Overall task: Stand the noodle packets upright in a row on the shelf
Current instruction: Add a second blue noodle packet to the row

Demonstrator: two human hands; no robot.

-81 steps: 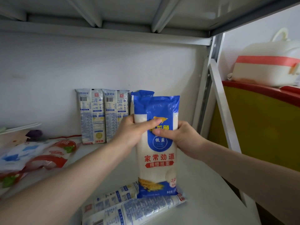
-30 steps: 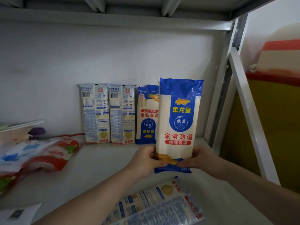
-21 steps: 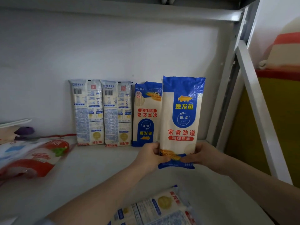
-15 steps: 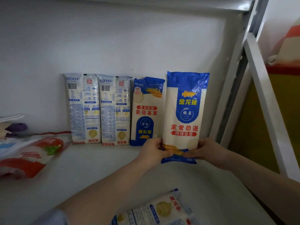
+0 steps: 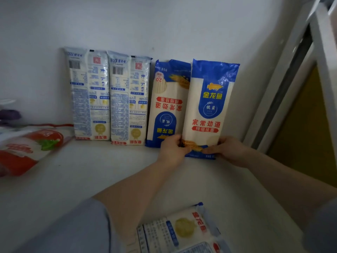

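Note:
A blue and white noodle packet (image 5: 209, 106) stands upright against the back wall at the right end of a row. My left hand (image 5: 173, 149) grips its lower left corner and my right hand (image 5: 228, 148) grips its lower right corner. To its left stands an upside-down blue packet (image 5: 167, 105), then two packets with their printed backs facing out (image 5: 129, 101) (image 5: 89, 95). Another noodle packet (image 5: 178, 232) lies flat near the front edge of the white shelf (image 5: 91, 179).
Red and white bags (image 5: 27, 148) lie on the shelf at the left, with a purple object (image 5: 9, 115) behind them. A white metal upright (image 5: 284, 84) and a diagonal brace bound the right side. A yellow surface shows beyond it.
Both hands have carried the blue packet back and down until it stands against the wall beside the upside-down packet. My view has moved closer to the shelf.

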